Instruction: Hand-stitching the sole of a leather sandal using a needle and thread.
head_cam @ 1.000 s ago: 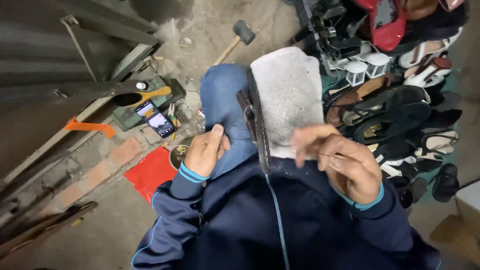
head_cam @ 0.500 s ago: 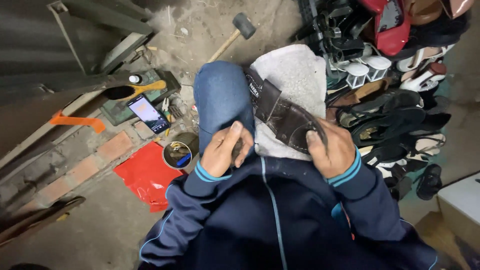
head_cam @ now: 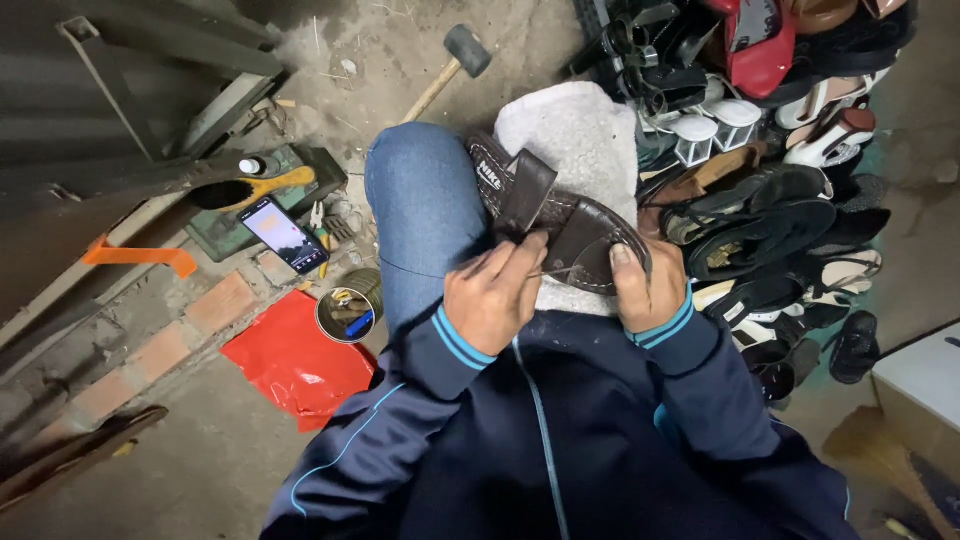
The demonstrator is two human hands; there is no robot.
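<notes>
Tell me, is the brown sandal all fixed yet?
Not yet. The brown sandal lies on a grey cloth over the lap. The left hand pinches a thin needle-like tool at its strap; the right hand grips its edge. A heap of other shoes sits beside.

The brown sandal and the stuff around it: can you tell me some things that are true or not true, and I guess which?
1. Both hands are on the brown sandal. True: the left hand and right hand grip its near end.
2. The sandal rests on a red cloth. False: it lies over a grey-white cloth on the lap; the red sheet is on the floor.
3. A hammer lies on the floor beyond the knee. True.
4. The phone has a dark screen. False: its screen is lit.
5. The pile of shoes is on the left-hand side. False: it is on the right-hand side.
</notes>
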